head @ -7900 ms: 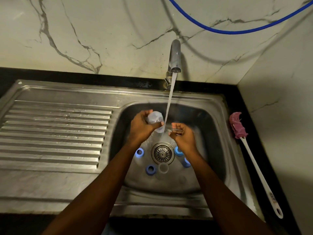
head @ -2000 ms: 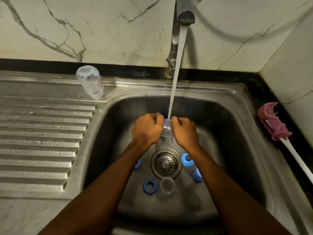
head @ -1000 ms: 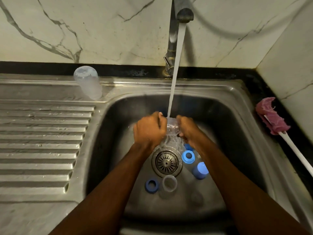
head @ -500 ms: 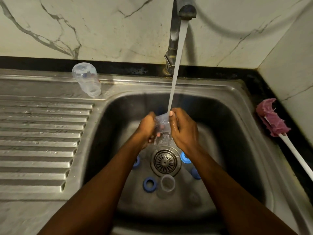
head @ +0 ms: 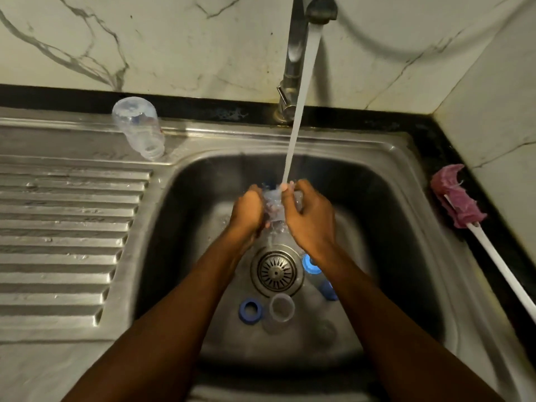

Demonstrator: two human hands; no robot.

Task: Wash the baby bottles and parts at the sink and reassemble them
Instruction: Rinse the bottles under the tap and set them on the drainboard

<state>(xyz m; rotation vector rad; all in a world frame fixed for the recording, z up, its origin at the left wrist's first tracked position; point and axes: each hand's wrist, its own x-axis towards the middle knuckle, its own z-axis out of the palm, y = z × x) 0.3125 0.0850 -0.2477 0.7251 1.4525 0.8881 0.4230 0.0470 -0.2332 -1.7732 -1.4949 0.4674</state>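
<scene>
Under the running tap [head: 295,53], over the sink [head: 185,216] basin, L hand [head: 249,211] & R hand [head: 309,219] are gripping a small clear bottle piece [head: 272,204] btwn them, fingers curled round it, w/ water hitting its top. Near the drain [head: 275,271], a blue ring [head: 250,310] is lying just beside a clear cap [head: 281,309]. A clear bottle [head: 138,129] is standing mouth-down at the drainboard's [head: 72,227] back corner. A pink-headed brush [head: 458,201] is lying on the counter, R side.

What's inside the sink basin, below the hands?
Around the drain lie a blue ring, a clear cap and two blue parts half covered by the right forearm. Whatever lies beneath the left forearm is hidden.
</scene>
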